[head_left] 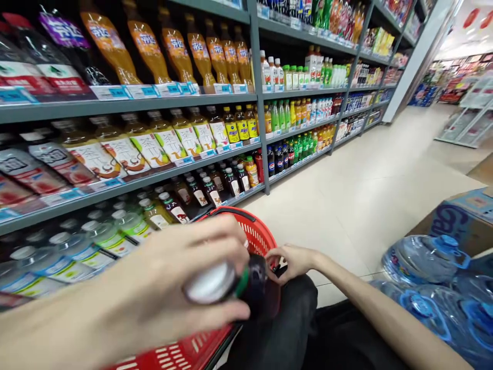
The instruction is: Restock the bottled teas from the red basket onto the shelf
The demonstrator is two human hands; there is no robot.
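Note:
My left hand (181,277), blurred by motion, grips a dark drink bottle (265,288) near its white cap and green neck. The bottle is tilted, its cap end toward me, above a red shopping basket (256,231). My hand and the bottle hide much of the basket's inside. At the basket's right side, my right hand (292,259) has its fingers curled around the edge, where bits of red and black show between them. The basket stands beside my dark-trousered leg, close to the lowest shelf.
Shelves of bottled drinks (154,139) run along the left and away ahead. Lower down stand bottles with white caps (96,236). To the right are large blue water jugs (419,259) and a cardboard box (458,216). The pale tiled floor (331,205) stretches forward toward a white rack (470,113).

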